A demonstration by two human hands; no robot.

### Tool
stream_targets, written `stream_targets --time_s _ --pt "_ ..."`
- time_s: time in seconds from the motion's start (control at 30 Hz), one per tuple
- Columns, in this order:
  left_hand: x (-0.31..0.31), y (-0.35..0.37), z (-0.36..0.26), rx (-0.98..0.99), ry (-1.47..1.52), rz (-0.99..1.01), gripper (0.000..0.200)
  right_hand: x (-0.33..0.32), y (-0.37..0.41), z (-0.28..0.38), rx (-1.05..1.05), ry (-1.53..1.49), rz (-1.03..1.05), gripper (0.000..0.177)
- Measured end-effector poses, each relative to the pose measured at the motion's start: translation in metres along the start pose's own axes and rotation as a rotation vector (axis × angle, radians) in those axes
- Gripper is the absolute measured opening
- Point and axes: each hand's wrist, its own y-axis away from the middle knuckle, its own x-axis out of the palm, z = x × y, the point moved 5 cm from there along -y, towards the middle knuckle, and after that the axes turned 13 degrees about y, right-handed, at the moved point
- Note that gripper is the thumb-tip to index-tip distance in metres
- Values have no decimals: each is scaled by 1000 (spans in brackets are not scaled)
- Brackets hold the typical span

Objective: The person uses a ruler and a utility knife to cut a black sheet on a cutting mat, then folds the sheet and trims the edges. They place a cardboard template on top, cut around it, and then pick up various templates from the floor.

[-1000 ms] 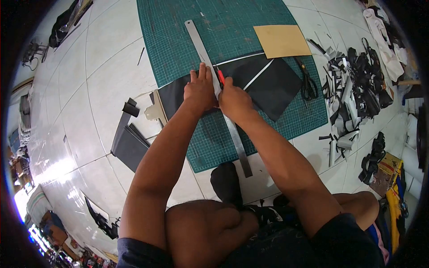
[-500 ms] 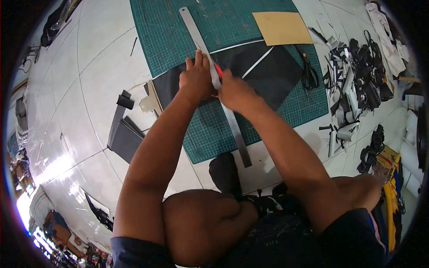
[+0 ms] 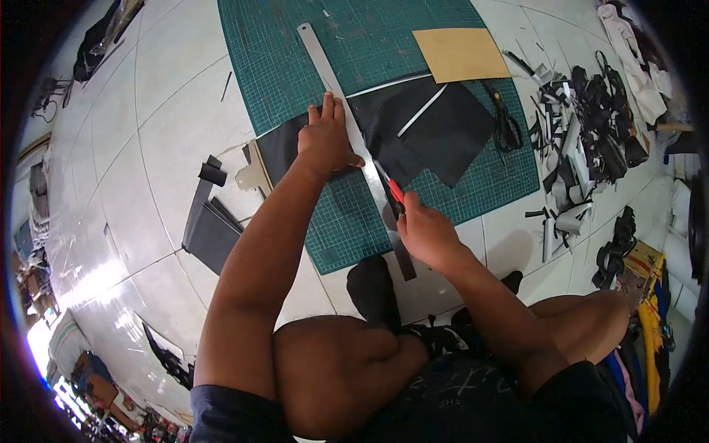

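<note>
My left hand (image 3: 325,144) presses down with fingers spread, on the black sheet (image 3: 284,150) and the left edge of a long metal ruler (image 3: 317,55). The ruler lies slanted across the sheet and the green cutting mat (image 3: 343,229). In my right hand (image 3: 428,230) is a red utility knife (image 3: 396,191), its blade pointing up and left beside the ruler's right edge. Right of the ruler, the black material (image 3: 443,129) lies apart at its lower edge, with a thin white strip (image 3: 422,111) on top.
A tan card (image 3: 461,55) and black-handled scissors (image 3: 506,129) lie on the mat's right side. Beyond is a heap of black and white scraps (image 3: 583,133). A clipboard (image 3: 255,177) and folded dark pieces (image 3: 210,232) lie at left. My foot (image 3: 373,292) is close to the mat.
My right hand has drawn the knife down along the ruler towards me. The black material right of the ruler has shifted and its lower edge has separated. My left hand stays on the ruler.
</note>
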Motion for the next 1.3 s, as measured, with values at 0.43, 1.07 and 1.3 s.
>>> stream_targets --time_s 0.43,1.07,1.3 --pt "0 -2 2 5 -18 -9 136 -72 -149 3 138 -146 -434 64" --pt "-1 -2 1 -9 8 -16 136 -30 -84 23 64 -142 -229 27" --pt "1 -2 1 21 -64 -55 132 -43 -106 35 80 -84 -163 31"
